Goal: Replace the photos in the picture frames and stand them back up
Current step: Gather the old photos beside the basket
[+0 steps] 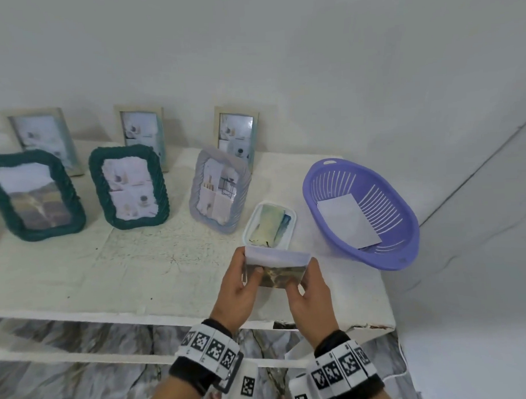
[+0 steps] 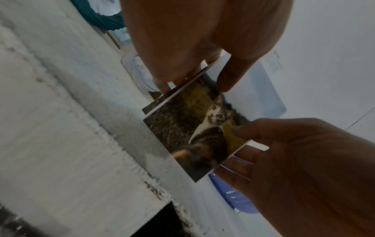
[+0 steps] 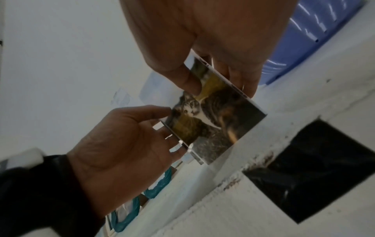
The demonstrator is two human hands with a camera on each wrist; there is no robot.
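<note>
Both hands hold two photos together above the table's front edge. The front one is a cat photo [image 1: 278,277] [image 2: 194,133] [image 3: 213,121]; behind it stands a photo with a pale sky top [image 1: 277,256]. My left hand [image 1: 252,274] [image 2: 202,77] pinches their left edge, thumb in front and fingers behind. My right hand [image 1: 302,283] [image 3: 219,83] pinches the right edge the same way. Just beyond lies a white tray [image 1: 291,216] with a watercolour photo in it. A lilac woven frame [image 1: 196,198] stands upright to its left.
Two green woven frames [image 1: 77,203] [image 1: 161,185] and three beige frames [image 1: 63,116] [image 1: 160,113] [image 1: 254,113] stand along the table [image 1: 109,279] towards the wall. A purple basket [image 1: 405,224] with a white sheet [image 1: 347,220] sits at the right. The table's front edge runs below my wrists.
</note>
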